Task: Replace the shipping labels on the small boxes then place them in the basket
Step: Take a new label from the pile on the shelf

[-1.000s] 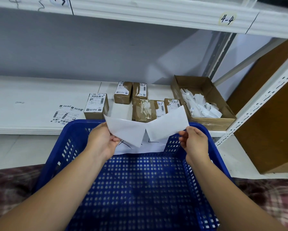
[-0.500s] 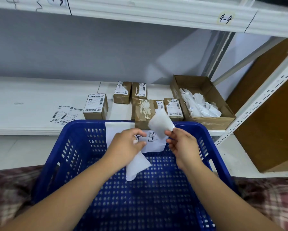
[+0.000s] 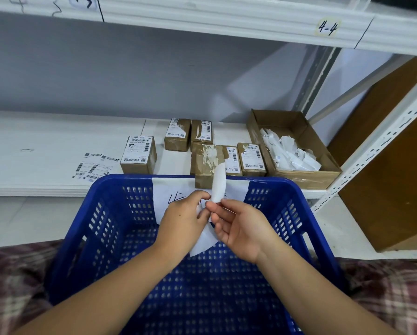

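Bringing the hands closer together than half a second ago, now fingertip to fingertip at the centre of the frame, and curling the upper paper into a narrower strip.

Pinching white paper with the left hand [image 3: 185, 221] and the right hand [image 3: 241, 228], both grasping it above the blue basket [image 3: 101, 213]. Standing the strip [image 3: 219, 184] up from the pinch, crossing in front of the peeled box [image 3: 206, 163]. Letting a flap [image 3: 204, 240] hang down between the wrists over the basket floor. Not showing clearly whether strip and flap are one piece.

Leaving the small boxes on the white shelf [image 3: 45, 141], just beyond the basket's far rim, in the middle of the frame:
- Showing a labelled box [image 3: 138, 154] at centre left.
- Showing two back boxes [image 3: 177, 134] side by side behind the peeled one.
- Showing two right boxes [image 3: 251, 158] just beside the peeled box, labels facing up.

Showing torn residue on top of the peeled box.

Showing a label sheet [image 3: 94, 166] flat on the shelf, left of the labelled box. Showing an open carton [image 3: 297, 122] at centre right, holding white scraps [image 3: 289, 153]. Showing a handwritten sign [image 3: 164, 189] taped on the basket's far wall, partly hidden by the hands. Showing a "4-4" tag [image 3: 326, 27] at upper right.
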Demonstrator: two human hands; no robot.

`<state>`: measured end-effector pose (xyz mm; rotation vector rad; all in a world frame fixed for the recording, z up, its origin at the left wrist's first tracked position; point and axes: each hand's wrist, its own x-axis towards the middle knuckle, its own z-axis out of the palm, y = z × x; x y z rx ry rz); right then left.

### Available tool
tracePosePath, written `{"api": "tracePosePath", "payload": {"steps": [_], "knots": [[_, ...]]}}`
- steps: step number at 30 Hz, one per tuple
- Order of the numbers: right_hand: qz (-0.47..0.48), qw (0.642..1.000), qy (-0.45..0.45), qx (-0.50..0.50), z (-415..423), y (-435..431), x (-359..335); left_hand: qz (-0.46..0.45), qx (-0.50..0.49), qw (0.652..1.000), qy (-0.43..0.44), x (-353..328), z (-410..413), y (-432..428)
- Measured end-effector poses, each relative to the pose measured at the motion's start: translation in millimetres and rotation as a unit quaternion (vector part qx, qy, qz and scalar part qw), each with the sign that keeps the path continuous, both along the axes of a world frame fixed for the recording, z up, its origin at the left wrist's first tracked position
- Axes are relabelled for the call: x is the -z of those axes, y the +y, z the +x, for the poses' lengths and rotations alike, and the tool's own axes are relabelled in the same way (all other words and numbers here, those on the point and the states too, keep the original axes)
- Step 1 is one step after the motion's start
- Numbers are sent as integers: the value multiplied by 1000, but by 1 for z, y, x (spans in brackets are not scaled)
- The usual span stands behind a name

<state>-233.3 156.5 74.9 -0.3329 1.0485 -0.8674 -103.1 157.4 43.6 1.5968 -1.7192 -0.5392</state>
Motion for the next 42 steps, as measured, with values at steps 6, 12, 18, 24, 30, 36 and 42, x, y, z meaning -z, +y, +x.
{"api": "tracePosePath", "payload": {"steps": [6, 12, 18, 24, 30, 36, 42], "knots": [[-129, 990, 41, -45, 0, 1, 2, 6, -47, 993, 112, 0, 0, -4], [-281, 888, 323, -168, 3, 3, 13, 68, -113, 941, 312, -2, 6, -16], [-299, 892, 300, -156, 5, 0, 27, 82, -127, 923, 354, 0, 9, -20], [-205, 925, 295, -124, -13, -20, 29, 52, -163, 935, 311, -6, 18, -38], [-170, 944, 259, 113, -44, -70, 26, 63, -165, 886, 429, -19, 10, -60], [-206, 825, 497, 173, -97, -124, 49, 149, -185, 818, 524, -13, 7, -79], [-257, 684, 682, 37, -137, -158, 65, 202, -150, 765, 593, 2, 3, -92]]}}
